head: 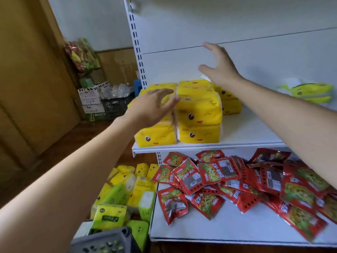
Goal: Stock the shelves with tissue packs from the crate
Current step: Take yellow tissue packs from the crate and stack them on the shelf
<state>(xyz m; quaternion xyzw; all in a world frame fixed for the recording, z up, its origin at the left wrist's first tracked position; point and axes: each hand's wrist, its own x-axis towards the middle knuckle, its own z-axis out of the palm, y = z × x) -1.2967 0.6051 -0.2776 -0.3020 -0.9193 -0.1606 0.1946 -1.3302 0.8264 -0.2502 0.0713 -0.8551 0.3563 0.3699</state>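
Observation:
Several yellow tissue packs [198,114] with cartoon faces are stacked two high at the left end of the white upper shelf [246,136]. My left hand [153,106] hovers with fingers spread in front of the left stack and holds nothing. My right hand [217,66] is raised above the back packs, fingers spread, also holding nothing. Two green tissue packs [308,92] lie at the shelf's far right. Down at the lower left, the grey crate [104,241] holds more yellow and green tissue packs [125,194].
Several red snack packets [237,181] lie scattered over the lower shelf [209,230]. A slotted shelf upright [138,52] stands at the left edge. Cardboard boxes [91,99] and a dark basket [116,105] sit on the floor behind, by a brown door [31,79].

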